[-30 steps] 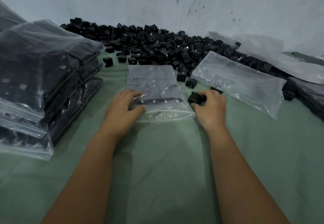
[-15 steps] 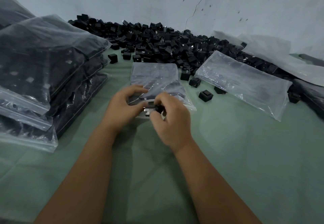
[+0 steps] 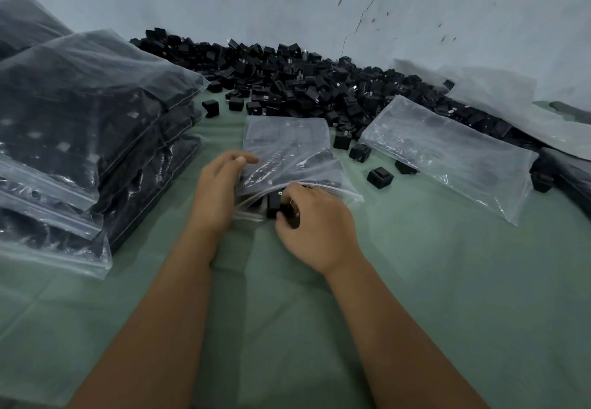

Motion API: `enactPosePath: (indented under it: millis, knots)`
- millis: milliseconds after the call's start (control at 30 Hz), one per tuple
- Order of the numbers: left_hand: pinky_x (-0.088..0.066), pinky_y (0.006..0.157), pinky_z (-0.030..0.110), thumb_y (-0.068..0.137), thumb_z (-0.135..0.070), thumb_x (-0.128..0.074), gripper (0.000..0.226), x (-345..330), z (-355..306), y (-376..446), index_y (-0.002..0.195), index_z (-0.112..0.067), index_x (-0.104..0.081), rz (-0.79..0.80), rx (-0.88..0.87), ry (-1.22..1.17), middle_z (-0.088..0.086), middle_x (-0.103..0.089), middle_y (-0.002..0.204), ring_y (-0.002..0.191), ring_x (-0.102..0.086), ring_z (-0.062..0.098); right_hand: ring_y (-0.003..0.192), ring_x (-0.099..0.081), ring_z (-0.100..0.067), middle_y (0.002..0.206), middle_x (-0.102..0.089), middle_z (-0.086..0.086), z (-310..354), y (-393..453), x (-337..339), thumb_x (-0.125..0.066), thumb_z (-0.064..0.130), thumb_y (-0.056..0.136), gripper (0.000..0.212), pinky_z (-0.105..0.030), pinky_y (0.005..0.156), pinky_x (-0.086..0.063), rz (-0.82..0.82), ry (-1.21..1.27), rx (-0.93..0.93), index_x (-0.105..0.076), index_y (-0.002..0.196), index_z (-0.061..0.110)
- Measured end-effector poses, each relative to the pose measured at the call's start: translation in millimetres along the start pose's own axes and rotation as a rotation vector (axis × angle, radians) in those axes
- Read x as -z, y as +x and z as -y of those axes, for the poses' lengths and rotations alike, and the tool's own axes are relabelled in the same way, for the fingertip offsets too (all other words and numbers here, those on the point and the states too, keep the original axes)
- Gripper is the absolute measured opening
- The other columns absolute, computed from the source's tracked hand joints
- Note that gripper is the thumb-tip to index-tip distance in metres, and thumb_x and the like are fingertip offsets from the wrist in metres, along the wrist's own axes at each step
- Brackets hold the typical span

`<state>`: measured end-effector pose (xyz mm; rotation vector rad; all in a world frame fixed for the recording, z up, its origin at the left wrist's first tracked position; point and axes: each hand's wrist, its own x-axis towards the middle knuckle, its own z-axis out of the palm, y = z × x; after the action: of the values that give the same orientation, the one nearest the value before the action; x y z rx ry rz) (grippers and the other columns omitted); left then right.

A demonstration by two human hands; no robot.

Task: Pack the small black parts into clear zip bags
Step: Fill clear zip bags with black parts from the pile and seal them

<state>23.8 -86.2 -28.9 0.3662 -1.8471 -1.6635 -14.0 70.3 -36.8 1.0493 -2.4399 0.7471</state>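
In the head view, the right hand (image 3: 315, 227) has its fingers curled round a small black part (image 3: 275, 204) at the open mouth of the clear zip bag (image 3: 287, 149), which lies on the green cloth (image 3: 447, 280); the left hand (image 3: 217, 191) grips the bag's left edge, fingers bent over the plastic; the heap of loose parts (image 3: 287, 82) lies behind; filled bags (image 3: 80, 127) are stacked at left; an empty bag (image 3: 447, 155) lies at right.

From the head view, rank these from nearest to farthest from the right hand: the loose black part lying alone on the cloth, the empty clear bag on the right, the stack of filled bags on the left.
1. Loose black part, just right of the right hand.
2. Empty clear bag, farther right.
3. Stack of filled bags, far left, beyond the left hand.
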Motion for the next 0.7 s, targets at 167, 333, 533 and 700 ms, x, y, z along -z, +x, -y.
enactPosePath:
  millis: [167, 333, 533, 700]
  knots:
    - [-0.042, 0.058, 0.027, 0.082, 0.004, -0.044, 0.043, -3.4, 10.1, 0.7, 0.099, -0.030, -0.065, -0.015, 0.122, 0.170, -0.014, -0.065, 0.093, 0.056, -0.048, 0.007, 0.089, -0.060, -0.018, 0.092, -0.068, 0.006, -1.4, 5.6, -1.0, -0.065, 0.025, 0.086, 0.013, -0.028, 0.068, -0.041, 0.050, -0.025, 0.025, -0.065, 0.098, 0.019]
    - [-0.041, 0.056, 0.023, 0.082, 0.006, -0.041, 0.045, -5.0, 7.9, 1.8, 0.107, -0.022, -0.065, -0.017, 0.142, 0.199, 0.003, -0.060, 0.092, 0.060, -0.049, 0.010, 0.091, -0.059, -0.017, 0.094, -0.068, 0.006, 1.5, 3.5, 1.2, -0.057, 0.025, 0.087, 0.022, -0.032, 0.076, -0.047, 0.053, 0.023, 0.002, -0.068, 0.105, 0.020]
    - [-0.036, 0.061, 0.026, 0.082, 0.006, -0.040, 0.043, -5.4, 7.7, 2.1, 0.107, -0.017, -0.066, -0.016, 0.131, 0.242, 0.008, -0.055, 0.092, 0.067, -0.046, 0.015, 0.092, -0.058, -0.008, 0.095, -0.067, 0.012, 2.6, -0.6, 6.9, -0.052, 0.033, 0.074, 0.031, -0.024, 0.076, -0.046, 0.086, 0.183, -0.084, -0.073, 0.097, 0.031]
    - [-0.038, 0.069, 0.027, 0.080, 0.007, -0.040, 0.042, -5.7, 8.7, 4.2, 0.103, -0.017, -0.066, -0.013, 0.114, 0.262, 0.009, -0.056, 0.095, 0.083, -0.048, 0.020, 0.100, -0.055, -0.011, 0.099, -0.064, 0.010, 0.9, 1.5, 1.8, -0.058, 0.031, 0.084, 0.029, -0.023, 0.083, -0.042, 0.137, 0.091, -0.021, -0.072, 0.110, 0.031]
